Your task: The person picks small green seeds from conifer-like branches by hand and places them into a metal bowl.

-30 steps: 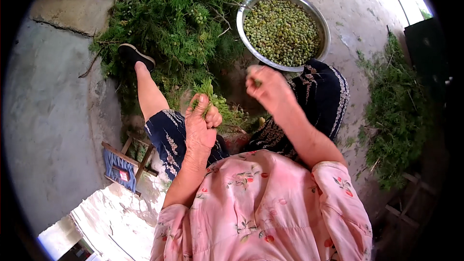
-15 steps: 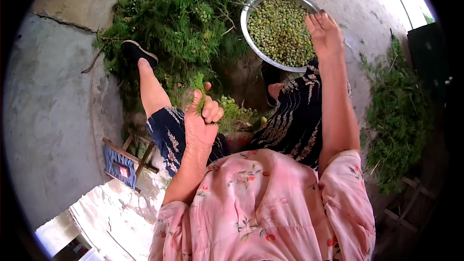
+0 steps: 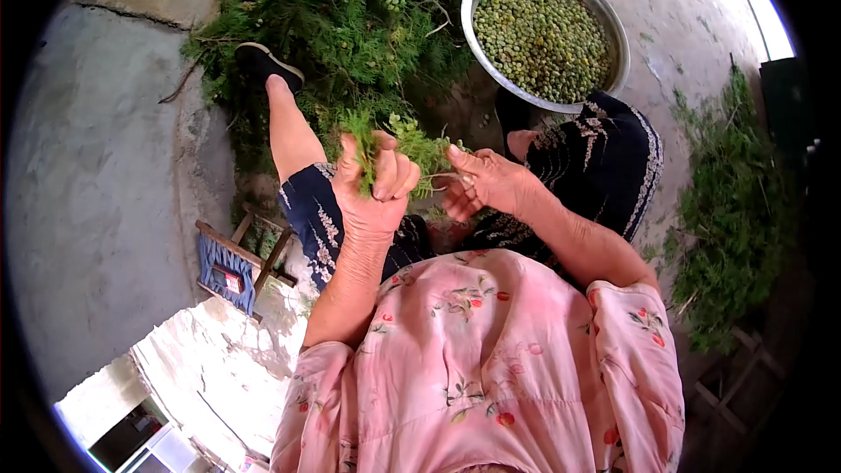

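My left hand [image 3: 372, 197] is closed around a feathery green conifer sprig [image 3: 359, 136], which sticks up past the thumb and fingers. Close to its right, my right hand [image 3: 499, 186] pinches at a second leafy sprig [image 3: 422, 151] with small green cones, between the two hands. A thin pale stem runs to the right fingers, whose tips are partly hidden. Beyond the right knee stands a round metal basin [image 3: 620, 45], holding many small green and yellowish cones [image 3: 543, 39].
A large heap of cut conifer branches [image 3: 333, 26] lies ahead and to the left, around my left shoe [image 3: 267, 66]. Another branch pile [image 3: 731, 219] is at the right. A small wooden folding stool [image 3: 232, 267] with blue webbing stands at the left on the concrete floor [image 3: 105, 184].
My right hand has come down and left from the basin's right edge to the sprig beside my left hand. The left hand still grips its greenery. The view has shifted slightly.
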{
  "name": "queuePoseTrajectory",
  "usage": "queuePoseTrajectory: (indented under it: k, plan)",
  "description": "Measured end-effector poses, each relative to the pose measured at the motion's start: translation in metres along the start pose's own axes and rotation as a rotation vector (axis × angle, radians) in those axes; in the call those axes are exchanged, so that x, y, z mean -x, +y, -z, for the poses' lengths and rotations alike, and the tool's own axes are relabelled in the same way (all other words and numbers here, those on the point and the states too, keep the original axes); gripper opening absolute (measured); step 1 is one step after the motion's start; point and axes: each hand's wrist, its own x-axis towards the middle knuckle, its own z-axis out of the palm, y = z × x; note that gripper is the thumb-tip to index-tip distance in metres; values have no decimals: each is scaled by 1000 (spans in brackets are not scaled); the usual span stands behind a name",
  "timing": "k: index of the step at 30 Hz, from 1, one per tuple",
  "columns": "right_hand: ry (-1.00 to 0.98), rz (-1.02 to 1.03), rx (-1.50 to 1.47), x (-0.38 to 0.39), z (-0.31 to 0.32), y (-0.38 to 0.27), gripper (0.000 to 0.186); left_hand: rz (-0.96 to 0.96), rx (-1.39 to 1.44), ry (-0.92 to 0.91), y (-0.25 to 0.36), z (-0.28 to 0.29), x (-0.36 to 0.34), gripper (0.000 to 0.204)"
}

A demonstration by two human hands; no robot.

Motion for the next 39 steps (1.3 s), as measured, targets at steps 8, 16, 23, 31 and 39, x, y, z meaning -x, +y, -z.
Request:
queuePoseTrajectory:
  k: [8, 16, 23, 31, 39]
  plan:
    - [144, 178, -37, -12, -11, 11, 26, -85, -102, 266, 13, -1, 6, 27]
    - [392, 444, 318, -12, -21, 13, 25, -302, -630, 828, 29, 62, 8, 18]
    - [312, 517, 147, -6, -25, 18, 23, -165, -1053, 435, 31, 24, -24, 21]
    - [245, 487, 364, -8, -29, 27, 27, -67, -519, 444, 1, 30, -36, 5]
    - [581, 884, 421, -8, -10, -6, 14, -521, -1231, 345, -1, 10, -29, 16]
